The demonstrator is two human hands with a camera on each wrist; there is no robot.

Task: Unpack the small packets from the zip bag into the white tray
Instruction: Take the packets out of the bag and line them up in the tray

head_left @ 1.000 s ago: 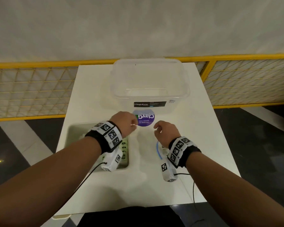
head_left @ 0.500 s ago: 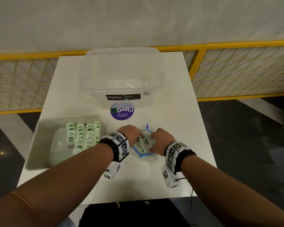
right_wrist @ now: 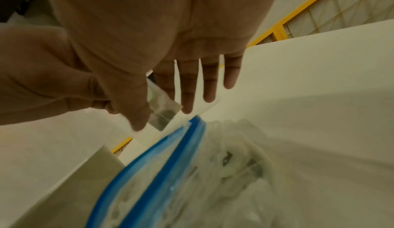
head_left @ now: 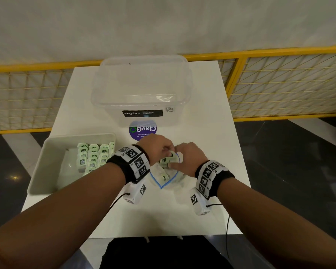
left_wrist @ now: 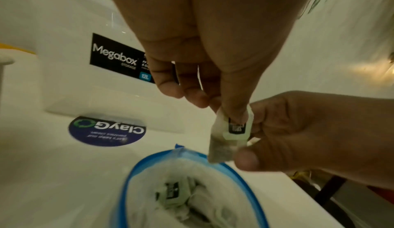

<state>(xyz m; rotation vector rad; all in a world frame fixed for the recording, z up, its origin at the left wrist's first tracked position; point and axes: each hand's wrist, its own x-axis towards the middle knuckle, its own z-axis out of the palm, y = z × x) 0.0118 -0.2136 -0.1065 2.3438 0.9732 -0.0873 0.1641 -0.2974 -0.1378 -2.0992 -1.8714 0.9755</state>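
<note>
**Tray partly filled, packets still in the bag**

At the left, the white tray (head_left: 47,164) already holds rows of small packets (head_left: 93,158) in its far right part; the rest of its floor is bare. Just right of it, the left hand (head_left: 155,150) pinches one packet (left_wrist: 233,127) by its top above the zip bag (left_wrist: 153,167), whose blue-edged mouth stands open on the table (head_left: 211,133). The right hand (head_left: 186,158) pinches the same packet's lower end, its other fingers straight. More packets (left_wrist: 172,191) lie inside the bag, so the unpacking looks unfinished.
</note>
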